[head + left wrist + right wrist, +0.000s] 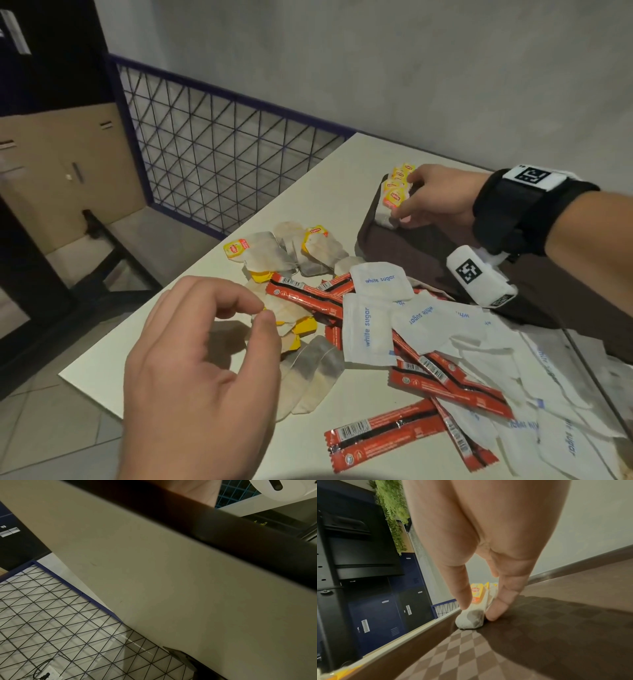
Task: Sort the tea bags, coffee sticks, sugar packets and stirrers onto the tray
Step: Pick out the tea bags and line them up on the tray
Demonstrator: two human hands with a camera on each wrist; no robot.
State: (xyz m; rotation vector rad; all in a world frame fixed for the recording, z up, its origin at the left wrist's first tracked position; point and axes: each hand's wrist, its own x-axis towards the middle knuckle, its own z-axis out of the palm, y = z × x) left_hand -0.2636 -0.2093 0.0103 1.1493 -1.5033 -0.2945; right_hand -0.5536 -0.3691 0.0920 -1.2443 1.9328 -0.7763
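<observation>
A person's right hand (433, 198) pinches a small stack of tea bags (394, 195) upright against the far corner of a dark brown tray (428, 250), thumb (464, 595) on one side and fingers (498, 605) on the other, the bags' lower ends resting on the tray's checkered floor beside its rim. The left hand (205, 370) hovers over the mixed pile on the white table (342, 161), fingers loosely curled and thumb near the forefinger; a speck of yellow shows between them, but whether it grips a tag cannot be told. Loose tea bags (291, 250) lie nearest the table's far edge, red coffee sticks (376, 435) and white sugar packets (370, 329) overlap beside the tray. No stirrers are visible. The sort looks barely begun. The upright stack may topple or fan out once the pinch is let go, since the soft bags lean only on the rim. Strings and tags in the pile could also tangle, dragging extra bags or a stick along with the next pick
</observation>
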